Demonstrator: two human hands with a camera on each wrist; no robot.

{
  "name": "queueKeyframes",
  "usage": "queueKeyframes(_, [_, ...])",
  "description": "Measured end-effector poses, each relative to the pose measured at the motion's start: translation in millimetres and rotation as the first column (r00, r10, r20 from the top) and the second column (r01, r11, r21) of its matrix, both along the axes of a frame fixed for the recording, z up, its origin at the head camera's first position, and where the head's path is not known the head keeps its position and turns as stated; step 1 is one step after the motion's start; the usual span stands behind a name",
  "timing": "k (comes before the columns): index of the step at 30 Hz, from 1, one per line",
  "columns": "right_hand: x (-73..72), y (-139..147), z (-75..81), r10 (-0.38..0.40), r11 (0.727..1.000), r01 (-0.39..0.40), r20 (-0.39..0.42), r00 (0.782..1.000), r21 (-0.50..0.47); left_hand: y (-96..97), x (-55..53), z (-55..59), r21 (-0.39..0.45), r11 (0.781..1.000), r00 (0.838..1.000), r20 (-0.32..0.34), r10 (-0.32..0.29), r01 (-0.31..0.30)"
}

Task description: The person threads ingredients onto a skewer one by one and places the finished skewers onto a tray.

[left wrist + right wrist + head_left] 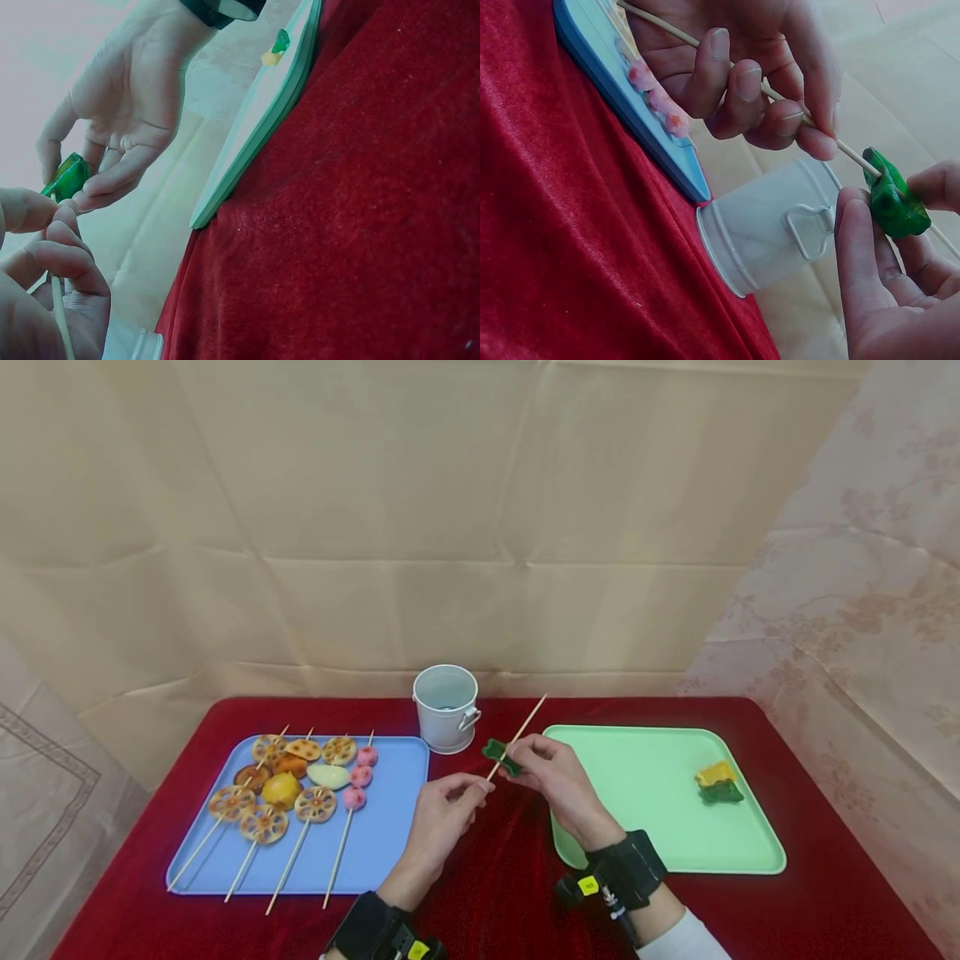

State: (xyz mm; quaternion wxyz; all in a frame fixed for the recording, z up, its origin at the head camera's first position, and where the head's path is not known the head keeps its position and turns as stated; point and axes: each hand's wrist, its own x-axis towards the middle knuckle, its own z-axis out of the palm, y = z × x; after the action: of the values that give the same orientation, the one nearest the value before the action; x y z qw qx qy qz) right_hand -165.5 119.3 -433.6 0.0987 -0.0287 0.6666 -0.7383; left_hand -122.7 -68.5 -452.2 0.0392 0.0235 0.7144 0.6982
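My left hand (442,814) pinches a thin wooden skewer (531,717) between thumb and fingers, over the middle of the table. A green pepper piece (894,199) is pierced by that skewer, whose far end sticks out beyond it. The thumb and fingers of my right hand (558,783) pinch the pepper piece, just ahead of the left fingertips. In the left wrist view the pepper piece (69,176) shows curved and glossy, with the skewer running into it. On the light green tray (630,802) at right lie a yellow piece (716,773) and a green piece (722,792).
A blue tray (390,860) at left bears several loaded skewers, with lotus root slices (264,824), pink balls (354,798) and a yellow round piece (282,791). Behind my hands stands a small white bucket (447,718). Red cloth (495,893) covers the table.
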Motion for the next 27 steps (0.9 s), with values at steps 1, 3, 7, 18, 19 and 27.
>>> queueKeyframes(1, [0.5,0.0,-0.3,0.004,1.0,-0.004,-0.002,1.0,0.001,-0.1,0.1,-0.3,0.0,1.0,1.0,0.001,0.0,0.0])
queueKeyframes(3, [1.3,-0.6,-1.0,0.016,1.0,-0.016,-0.003,1.0,0.005,-0.4,0.3,-1.0,0.004,1.0,1.0,0.002,0.001,-0.001])
queueKeyframes(7, [2.5,-2.6,-2.6,0.055,0.998,-0.054,-0.006,0.998,0.008,-0.8,0.3,-2.4,0.014,1.0,1.0,0.002,0.008,-0.008])
queueKeyframes(18, [2.9,-7.0,-6.4,0.128,0.991,-0.128,-0.016,0.992,0.033,-1.1,-0.3,-2.6,0.007,1.0,1.0,0.008,0.018,-0.018])
queueKeyframes(19, [2.6,-7.4,-6.8,0.132,0.991,-0.131,-0.014,0.991,0.034,-1.3,-0.4,-2.3,0.007,1.0,1.0,0.008,0.017,-0.017])
queueKeyframes(27, [0.3,2.5,-0.9,0.064,0.997,-0.064,-0.009,0.998,0.04,-2.5,0.8,-2.6,0.013,0.999,0.999,0.016,0.032,-0.032])
